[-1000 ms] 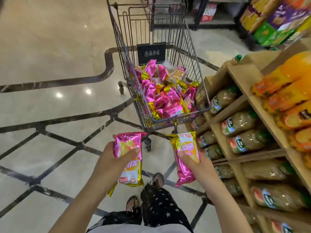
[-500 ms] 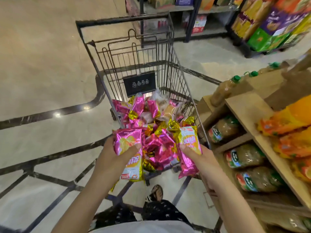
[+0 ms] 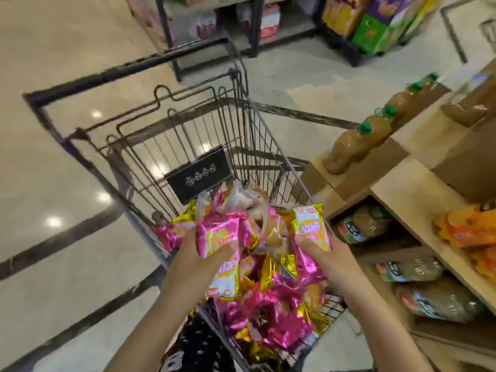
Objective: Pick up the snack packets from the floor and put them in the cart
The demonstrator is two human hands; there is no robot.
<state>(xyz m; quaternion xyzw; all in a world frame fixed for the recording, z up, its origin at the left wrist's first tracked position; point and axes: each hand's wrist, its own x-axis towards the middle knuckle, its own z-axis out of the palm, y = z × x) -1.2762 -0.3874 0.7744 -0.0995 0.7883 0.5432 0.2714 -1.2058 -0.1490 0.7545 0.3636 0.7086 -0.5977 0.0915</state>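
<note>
Both hands are over the cart (image 3: 243,122), one snack packet in each. My left hand (image 3: 197,263) grips a pink-and-yellow packet (image 3: 218,238), thumb pressed across its front, the other fingers hidden behind the wrapper. That packet stands roughly upright, with its lower end hanging past the palm above the near-left part of the basket. My right hand (image 3: 331,260) grips a second packet (image 3: 311,226), gold crimp at the far end and pink tail near the wrist. Its thumb is on the front face and the fingers are out of sight behind. This one sits above the right side of the basket, just beside the right wire wall. Neither packet is let go; both are above the pile of packets (image 3: 271,307), and I cannot tell whether they touch it. The pile of pink and gold wrappers fills the near half of the basket, and a few clearer bags lie at its far edge. A black placard (image 3: 198,175) hangs on the far inner wall of the cart, and the handle bar runs across the far left. On the right is a wooden shelf (image 3: 402,189), with green-capped bottles (image 3: 357,143) standing on its top step. More bottles (image 3: 413,269) lie on their sides in the lower compartments, and orange packs (image 3: 469,229) sit at the right edge. Store racks (image 3: 375,28) with coloured boxes are far right. The polished floor (image 3: 67,183) has dark inlay lines on the left. There is motion blur across the frame.
</note>
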